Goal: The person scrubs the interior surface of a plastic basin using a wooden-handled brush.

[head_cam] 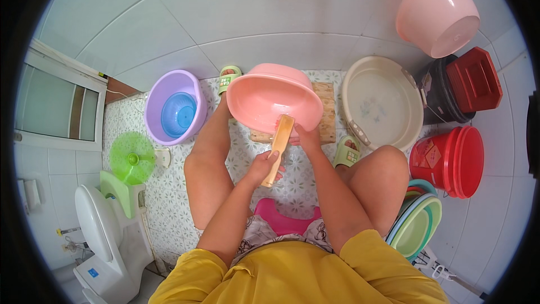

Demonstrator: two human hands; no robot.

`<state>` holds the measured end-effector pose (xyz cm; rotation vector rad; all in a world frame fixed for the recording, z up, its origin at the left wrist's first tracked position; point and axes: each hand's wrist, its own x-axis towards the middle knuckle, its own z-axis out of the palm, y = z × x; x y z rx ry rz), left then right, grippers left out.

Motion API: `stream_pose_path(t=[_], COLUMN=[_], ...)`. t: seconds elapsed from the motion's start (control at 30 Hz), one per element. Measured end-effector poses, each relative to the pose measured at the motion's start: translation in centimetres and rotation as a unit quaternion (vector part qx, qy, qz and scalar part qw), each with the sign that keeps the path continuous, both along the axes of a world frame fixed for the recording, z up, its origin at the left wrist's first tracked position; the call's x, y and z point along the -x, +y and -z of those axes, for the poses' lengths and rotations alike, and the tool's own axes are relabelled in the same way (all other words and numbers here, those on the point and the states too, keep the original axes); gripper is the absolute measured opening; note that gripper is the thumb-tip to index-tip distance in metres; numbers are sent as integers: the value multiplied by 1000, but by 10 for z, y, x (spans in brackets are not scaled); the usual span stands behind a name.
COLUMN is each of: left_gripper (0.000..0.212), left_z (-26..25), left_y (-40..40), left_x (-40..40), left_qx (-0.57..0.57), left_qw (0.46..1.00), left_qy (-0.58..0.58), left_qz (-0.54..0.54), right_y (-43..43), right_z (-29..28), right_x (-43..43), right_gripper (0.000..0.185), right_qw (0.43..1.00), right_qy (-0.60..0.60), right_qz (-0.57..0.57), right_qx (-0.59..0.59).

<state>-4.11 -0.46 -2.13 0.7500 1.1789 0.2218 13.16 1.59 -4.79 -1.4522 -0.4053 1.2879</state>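
Observation:
My left hand (264, 168) grips the handle of a wooden brush (282, 139). The brush's far end lies at the near rim of a pink plastic basin (274, 86), and its bristles are mostly hidden beneath the wood. My right hand (307, 138) holds that same rim just right of the brush. Tilted on its side, the basin has its opening facing me and looks wet inside. Behind and under it is a wooden board (325, 112) on the tiled floor, partly covered by the basin.
A purple basin (151, 112) with a blue basin (179, 115) inside stands left. To the right are a beige basin (384, 105) holding water, a red bucket (434, 161) and stacked basins (415, 223). A green fan (133, 158) and white toilet (97, 223) are at left.

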Motion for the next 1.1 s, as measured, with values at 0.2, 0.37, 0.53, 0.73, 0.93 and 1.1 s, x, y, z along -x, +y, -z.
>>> stream_pose_path(t=[0.2,0.37,0.53,0.73,0.93,1.1], left_gripper=[27,23,27,34,38,38], left_z=[-1,7,5,5,7,7], left_y=[-2,11,12,-7,5,14], left_x=[-1,13,10,-5,0,6], left_qx=[-52,-141,-87,-89,-175,-141], left_qw=[998,972,982,993,972,968], left_qy=[44,162,92,71,155,167], left_qz=[8,-100,-138,21,-1,-124], right_y=[1,1,-1,0,-1,1], right_z=[-3,-3,1,-6,4,-5], right_x=[0,-2,-3,1,-3,-2], right_gripper=[30,40,35,31,32,39], right_qw=[1000,999,999,1000,1000,999], right_qy=[-5,-4,-12,-4,0,-4], right_qz=[-1,-41,-30,-16,-15,-45], right_qx=[3,16,-9,-8,-20,5])
